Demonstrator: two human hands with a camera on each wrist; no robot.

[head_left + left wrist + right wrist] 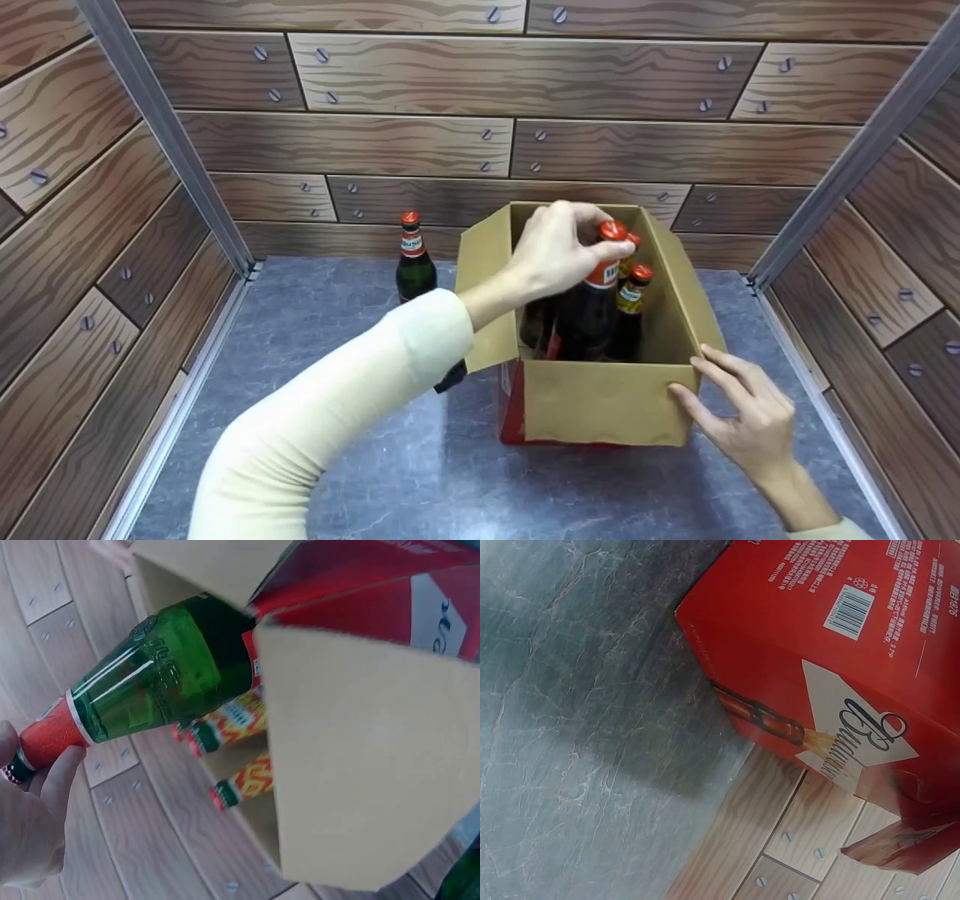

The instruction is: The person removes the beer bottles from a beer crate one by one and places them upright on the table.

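My left hand [555, 251] grips the neck of a green glass bottle [157, 675] with a red neck label and red cap. Its lower part is inside an open cardboard box [607, 405], brown within and red outside. In the left wrist view the bottle leans across the box opening, fingers and thumb round its neck. Beside it in the box stand smaller bottles [631, 296] with yellow neck labels and red caps. My right hand [742, 412] pinches the box's near right corner, thumb on the front flap and fingertips on the side flap.
Another green bottle [416, 274] stands on the grey marbled table [390, 465], left of the box. A dark object [450, 379] shows partly from behind my left sleeve [337, 397]. Wood-patterned walls [420, 142] enclose the back and sides. The box's flaps spread outward.
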